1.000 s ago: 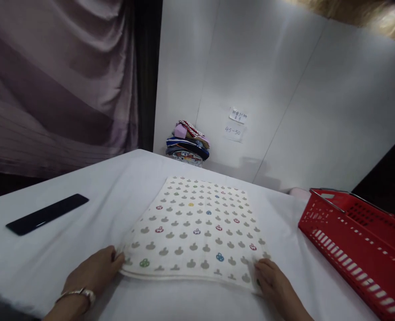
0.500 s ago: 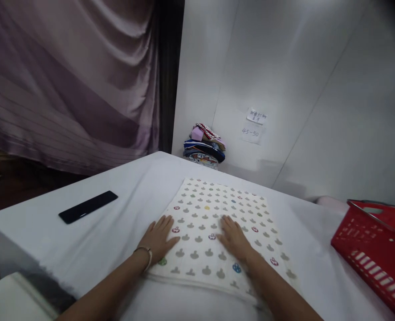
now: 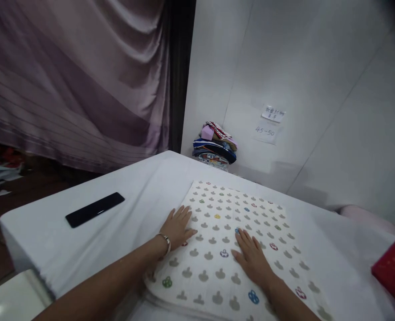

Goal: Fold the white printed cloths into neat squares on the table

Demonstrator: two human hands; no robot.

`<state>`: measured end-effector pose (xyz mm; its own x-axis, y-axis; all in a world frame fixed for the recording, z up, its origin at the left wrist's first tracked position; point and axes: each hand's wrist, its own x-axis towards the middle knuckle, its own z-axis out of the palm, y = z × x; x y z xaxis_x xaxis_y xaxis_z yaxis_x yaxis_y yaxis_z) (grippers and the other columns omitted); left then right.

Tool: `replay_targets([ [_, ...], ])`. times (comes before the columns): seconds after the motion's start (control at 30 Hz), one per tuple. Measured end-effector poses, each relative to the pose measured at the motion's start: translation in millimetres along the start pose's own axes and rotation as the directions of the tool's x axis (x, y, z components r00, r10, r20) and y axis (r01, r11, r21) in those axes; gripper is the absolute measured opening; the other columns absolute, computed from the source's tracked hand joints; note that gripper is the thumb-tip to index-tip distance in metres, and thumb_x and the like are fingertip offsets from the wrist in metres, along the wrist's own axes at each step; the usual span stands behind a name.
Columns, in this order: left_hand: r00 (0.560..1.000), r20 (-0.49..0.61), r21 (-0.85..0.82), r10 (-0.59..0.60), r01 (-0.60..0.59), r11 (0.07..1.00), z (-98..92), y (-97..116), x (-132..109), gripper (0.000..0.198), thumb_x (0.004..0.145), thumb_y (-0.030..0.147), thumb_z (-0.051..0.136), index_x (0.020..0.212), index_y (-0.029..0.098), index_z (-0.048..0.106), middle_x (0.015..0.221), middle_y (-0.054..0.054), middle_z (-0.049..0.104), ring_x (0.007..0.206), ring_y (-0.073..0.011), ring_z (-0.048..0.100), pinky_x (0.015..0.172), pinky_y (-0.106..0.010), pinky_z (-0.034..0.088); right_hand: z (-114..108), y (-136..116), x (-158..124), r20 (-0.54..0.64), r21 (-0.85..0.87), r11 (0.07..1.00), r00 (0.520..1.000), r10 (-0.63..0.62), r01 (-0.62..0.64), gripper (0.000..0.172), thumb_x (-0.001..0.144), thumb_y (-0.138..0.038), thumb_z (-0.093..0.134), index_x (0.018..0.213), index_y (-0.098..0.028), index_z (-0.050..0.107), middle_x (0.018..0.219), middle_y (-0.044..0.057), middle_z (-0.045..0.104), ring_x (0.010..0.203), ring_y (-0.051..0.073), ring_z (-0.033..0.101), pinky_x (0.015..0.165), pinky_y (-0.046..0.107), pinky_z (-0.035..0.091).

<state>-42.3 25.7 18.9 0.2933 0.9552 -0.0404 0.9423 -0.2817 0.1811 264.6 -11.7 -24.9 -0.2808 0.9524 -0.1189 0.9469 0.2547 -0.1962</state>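
Observation:
A cream cloth (image 3: pixel 213 276) printed with grey and coloured mushroom shapes lies spread flat, its near edge showing more than one layer. My left hand (image 3: pixel 177 228) rests flat along its left edge, fingers stretched out, a bracelet (image 3: pixel 165 242) at the wrist. On the middle of the cloth lies my right hand (image 3: pixel 251 257), palm down with its fingers apart. Neither hand grips anything.
The white-covered table (image 3: pixel 150 187) carries a black phone-like slab (image 3: pixel 95 209) on the left. A red basket (image 3: pixel 394 265) is partly in view at right. Folded cloths (image 3: pixel 215 145) are stacked beyond the table, near the wall. A pinkish curtain (image 3: pixel 83 80) hangs at left.
My left hand has slid up along the cloth's left edge; both hands stay flat. The view has shifted right to left, so the basket is now mostly out of the picture.

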Motion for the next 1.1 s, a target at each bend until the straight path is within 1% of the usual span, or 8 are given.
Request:
replay_targets([
  [0.2,0.999,0.024,-0.027,0.034,-0.034,0.999,26.3,-20,12,0.075,0.082,0.062,0.027,0.140,0.015,0.026,0.149,-0.006,0.013,0.137,-0.0240,0.007,0.110,-0.044,0.010,-24,37,37,-0.106,0.026,0.998,0.992,0.061,-0.059,0.065,0.088,-0.057,0.017,0.142,-0.021,0.019,0.150,0.000,0.010,0.137,0.020,0.006,0.111,0.041,0.012],
  [0.3,0.999,0.026,-0.051,0.035,-0.033,0.998,24.9,-21,7,0.075,0.082,0.063,0.028,0.140,0.016,0.025,0.149,-0.007,0.013,0.137,-0.0241,0.006,0.110,-0.044,0.009,-30,72,67,-0.162,-0.075,0.977,0.970,0.184,-0.198,0.066,0.088,-0.054,0.019,0.142,-0.016,0.022,0.150,0.005,0.013,0.137,0.023,0.007,0.109,0.047,0.011],
  [0.47,0.996,0.085,-0.063,-0.024,0.030,0.998,10.8,-11,23,0.071,0.081,0.065,0.028,0.136,0.021,0.034,0.147,-0.007,0.023,0.136,-0.0263,0.016,0.108,-0.051,0.011,-9,114,90,-0.172,-0.093,0.942,0.937,0.303,-0.322,0.068,0.086,-0.057,0.017,0.141,-0.018,0.024,0.149,0.006,0.016,0.136,0.025,0.014,0.107,0.052,0.017],
  [0.53,0.998,0.046,-0.047,-0.035,0.037,0.998,4.8,-4,48,0.070,0.081,0.065,0.026,0.133,0.021,0.038,0.144,-0.008,0.030,0.134,-0.0265,0.021,0.108,-0.052,0.010,-1,118,90,-0.199,-0.109,0.941,0.934,0.296,-0.321,0.067,0.086,-0.056,0.017,0.141,-0.019,0.026,0.149,0.005,0.017,0.136,0.024,0.014,0.106,0.051,0.017],
  [0.67,0.995,-0.084,0.006,0.059,-0.058,0.998,1.8,-2,121,0.070,0.081,0.062,0.029,0.137,0.020,0.032,0.148,-0.006,0.020,0.137,-0.0233,0.009,0.111,-0.047,0.005,1,117,89,-0.224,-0.147,0.940,0.936,0.270,-0.307,0.065,0.086,-0.055,0.017,0.140,-0.019,0.027,0.148,0.005,0.020,0.136,0.024,0.016,0.106,0.051,0.019],
  [0.8,0.996,0.002,-0.010,-0.094,0.094,0.996,9.1,-20,175,0.073,0.082,0.062,0.024,0.139,0.017,0.027,0.150,-0.006,0.013,0.137,-0.0248,0.007,0.110,-0.046,0.008,-1,117,89,-0.216,-0.152,0.939,0.938,0.273,-0.308,0.065,0.086,-0.054,0.017,0.140,-0.019,0.028,0.148,0.004,0.021,0.135,0.024,0.017,0.105,0.050,0.020],
  [0.9,0.979,0.025,-0.037,-0.203,0.204,0.978,15.9,-33,187,0.073,0.082,0.062,0.019,0.141,0.020,0.023,0.150,-0.002,0.009,0.137,-0.0258,0.008,0.109,-0.046,0.010,-1,117,87,-0.220,-0.137,0.942,0.937,0.271,-0.305,0.064,0.087,-0.053,0.018,0.140,-0.020,0.028,0.148,0.004,0.021,0.135,0.023,0.016,0.106,0.050,0.018],
  [1.1,0.984,-0.017,-0.019,-0.178,0.178,0.984,23.2,-36,189,0.076,0.081,0.064,0.016,0.141,0.018,0.024,0.150,-0.003,0.012,0.136,-0.0284,0.011,0.108,-0.048,0.013,-19,111,95,-0.138,-0.079,0.949,0.946,0.293,-0.305,0.065,0.087,-0.058,0.019,0.140,-0.021,0.027,0.149,0.005,0.018,0.136,0.024,0.012,0.107,0.049,0.015],
])
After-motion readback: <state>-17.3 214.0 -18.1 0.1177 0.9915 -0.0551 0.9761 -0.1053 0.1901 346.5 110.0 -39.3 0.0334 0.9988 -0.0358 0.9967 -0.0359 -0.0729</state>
